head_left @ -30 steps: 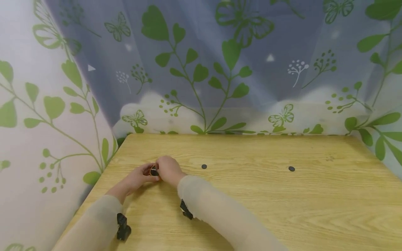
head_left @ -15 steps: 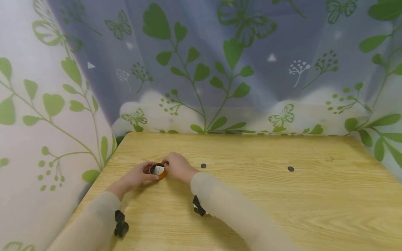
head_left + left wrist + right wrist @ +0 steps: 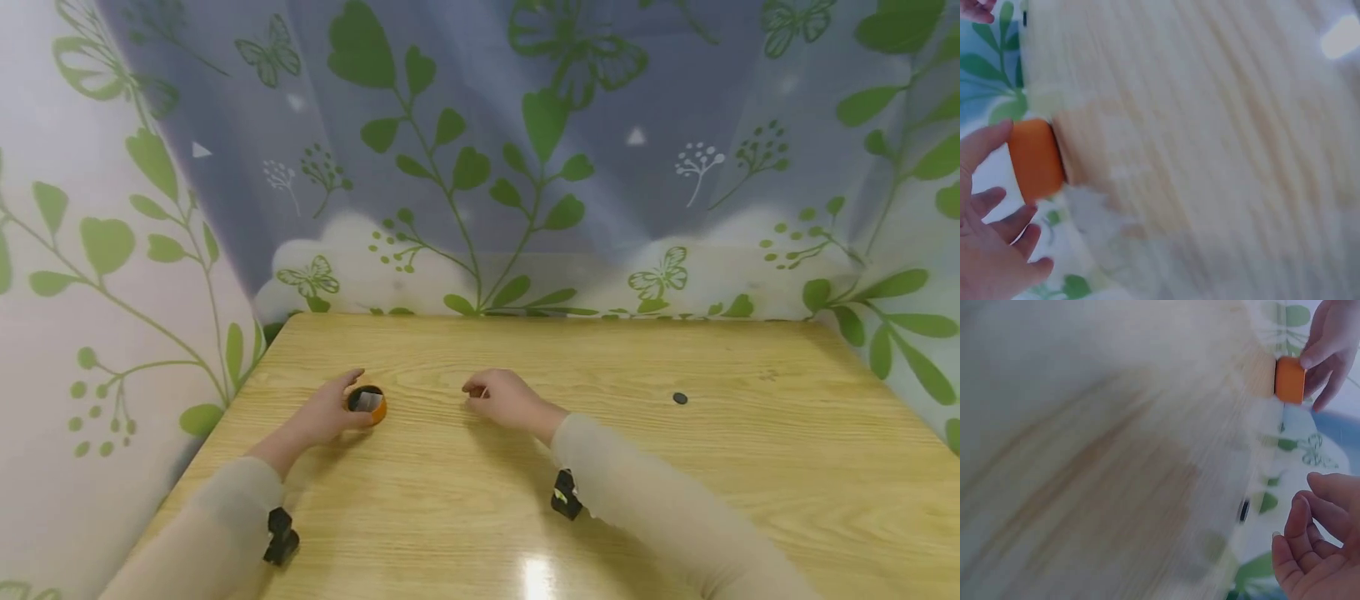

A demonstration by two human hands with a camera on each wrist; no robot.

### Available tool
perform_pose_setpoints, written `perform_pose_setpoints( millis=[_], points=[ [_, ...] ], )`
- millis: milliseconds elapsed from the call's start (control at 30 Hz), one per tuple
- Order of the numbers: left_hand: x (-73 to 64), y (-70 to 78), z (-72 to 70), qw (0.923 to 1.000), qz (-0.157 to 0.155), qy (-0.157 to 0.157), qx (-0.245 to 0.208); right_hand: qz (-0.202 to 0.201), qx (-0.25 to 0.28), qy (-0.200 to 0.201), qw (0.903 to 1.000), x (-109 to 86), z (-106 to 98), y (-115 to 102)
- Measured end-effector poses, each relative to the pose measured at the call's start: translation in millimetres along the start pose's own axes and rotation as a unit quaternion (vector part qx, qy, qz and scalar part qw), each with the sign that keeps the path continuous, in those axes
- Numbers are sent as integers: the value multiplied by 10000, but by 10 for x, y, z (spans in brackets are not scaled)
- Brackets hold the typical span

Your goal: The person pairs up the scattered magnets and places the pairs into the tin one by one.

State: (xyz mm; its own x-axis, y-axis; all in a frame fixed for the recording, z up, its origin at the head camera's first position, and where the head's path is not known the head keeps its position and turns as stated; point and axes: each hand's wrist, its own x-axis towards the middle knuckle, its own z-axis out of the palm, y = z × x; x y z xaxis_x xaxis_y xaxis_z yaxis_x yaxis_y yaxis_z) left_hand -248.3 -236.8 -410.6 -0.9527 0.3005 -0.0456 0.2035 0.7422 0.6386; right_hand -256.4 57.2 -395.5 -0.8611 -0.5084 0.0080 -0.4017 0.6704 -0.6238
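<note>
Orange cup, head view: the orange cup point(image 3: 382, 409) stands mouth up at the left of the wooden table point(image 3: 465, 508), something pale inside, too small to name.
Left hand, head view: the left hand point(image 3: 326, 412) is loosely spread about the cup, thumb along the near side, index finger lifted clear.
Right hand, head view: the right hand point(image 3: 506, 400) hangs low over the table, well apart from the cup; its bent fingers hide what is beneath.
Far disc, head view: the far disc point(image 3: 680, 398) lies flat, out of reach of both hands.
Cup hold, left wrist view: the thumb touches the cup; the other fingers splay loosely, their contact hard to judge.
Near disc, right wrist view: the near disc point(image 3: 1244, 510) lies on the table, beside the right hand but apart from it.
Right fingers, right wrist view: loosely curled, thumb and index close together, nothing visible between them.
Step in hand: probably reaching for the near disc while the left hand minds the cup.
Next move: likely calls for lowering the right fingertips and pinching the disc's thin edge.
</note>
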Motion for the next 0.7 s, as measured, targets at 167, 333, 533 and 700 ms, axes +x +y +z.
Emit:
perform_pose_setpoints(
  millis=[167,333,533,700],
  points=[
    [33,223,61,9914,503,497,1099,200,45,130,9997,-205,-169,228],
    [94,413,195,9881,748,544,1230,146,-45,186,9997,-426,-344,455],
    [201,616,357,9944,801,270,638,308,-102,333,9989,-676,-569,791],
    [321,768,485,9959,740,144,507,670,-127,468,9966,-887,-806,1035]
  ],
)
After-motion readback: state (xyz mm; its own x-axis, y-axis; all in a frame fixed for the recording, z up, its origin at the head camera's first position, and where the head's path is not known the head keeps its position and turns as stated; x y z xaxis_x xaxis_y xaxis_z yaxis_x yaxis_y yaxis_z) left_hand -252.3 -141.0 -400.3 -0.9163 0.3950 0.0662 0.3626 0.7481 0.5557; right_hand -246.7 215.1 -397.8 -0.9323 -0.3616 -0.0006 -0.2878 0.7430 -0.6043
